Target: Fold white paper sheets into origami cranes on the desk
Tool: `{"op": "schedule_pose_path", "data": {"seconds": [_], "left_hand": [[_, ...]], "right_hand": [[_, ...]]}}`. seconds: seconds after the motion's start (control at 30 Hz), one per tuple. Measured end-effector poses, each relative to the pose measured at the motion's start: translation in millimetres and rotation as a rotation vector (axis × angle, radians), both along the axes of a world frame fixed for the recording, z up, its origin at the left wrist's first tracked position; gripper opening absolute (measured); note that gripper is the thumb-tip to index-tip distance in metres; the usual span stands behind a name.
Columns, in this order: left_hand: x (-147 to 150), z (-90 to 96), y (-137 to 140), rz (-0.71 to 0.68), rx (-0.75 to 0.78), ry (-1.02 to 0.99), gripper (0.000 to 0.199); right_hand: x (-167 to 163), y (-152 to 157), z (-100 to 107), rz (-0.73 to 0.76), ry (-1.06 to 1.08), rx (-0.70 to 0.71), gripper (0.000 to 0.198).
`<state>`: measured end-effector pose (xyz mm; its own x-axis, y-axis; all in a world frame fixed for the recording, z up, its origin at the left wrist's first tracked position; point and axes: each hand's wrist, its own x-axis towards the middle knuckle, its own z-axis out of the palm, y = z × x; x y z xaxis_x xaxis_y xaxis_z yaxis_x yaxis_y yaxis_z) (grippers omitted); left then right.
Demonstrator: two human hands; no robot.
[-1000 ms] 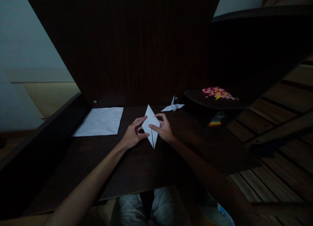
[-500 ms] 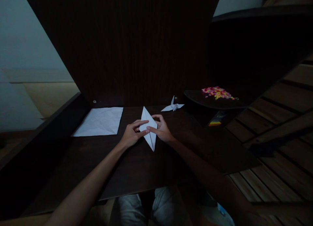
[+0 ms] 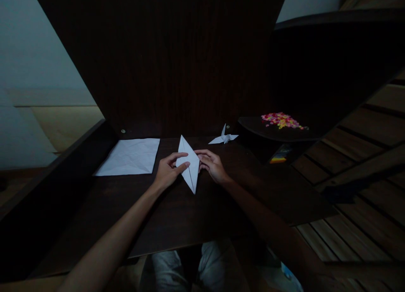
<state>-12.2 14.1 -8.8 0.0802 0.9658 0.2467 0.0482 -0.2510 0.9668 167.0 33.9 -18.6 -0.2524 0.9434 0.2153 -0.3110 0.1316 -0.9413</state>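
A white sheet of paper folded into a long diamond (image 3: 190, 164) is held above the dark desk, one point away from me and one toward me. A crease line runs down its lower half. My left hand (image 3: 168, 170) grips its left side, thumb and finger lying over the front face. At the right corner, my right hand (image 3: 212, 164) has its fingers curled at the paper's edge, some of them hidden behind it. Behind my right hand, a finished white paper crane (image 3: 224, 137) rests on the desk.
A flat, creased white sheet (image 3: 129, 157) lies on the desk (image 3: 177, 224) at the left. To the right, a rounded shelf (image 3: 253, 127) bears a heap of small pink, red and yellow pieces (image 3: 283, 120). Beneath it sits a box with a yellow-red edge (image 3: 278, 159).
The folded paper has shifted slightly left with my left hand. My right thumb has come off its front face and my right fingers now sit at the right edge.
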Motion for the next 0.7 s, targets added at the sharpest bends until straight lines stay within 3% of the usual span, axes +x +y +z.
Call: {"op": "schedule_pose_path", "data": {"seconds": [0.4,0.6,0.7], "left_hand": [[1.5,1.0,-1.4,0.022,-0.011,-0.007,0.045],[0.2,2.9,-1.9,0.058,0.192,0.187,0.027],[0.9,2.4,-2.6,0.039,0.219,0.223,0.026]], "right_hand": [[-2.2,-0.2,-1.6,0.048,0.009,-0.029,0.031],[-3.8,-1.1,-2.0,0.051,-0.019,-0.046,0.033],[-5.3,-2.0,-3.1,0.045,-0.029,-0.032,0.037]]}}
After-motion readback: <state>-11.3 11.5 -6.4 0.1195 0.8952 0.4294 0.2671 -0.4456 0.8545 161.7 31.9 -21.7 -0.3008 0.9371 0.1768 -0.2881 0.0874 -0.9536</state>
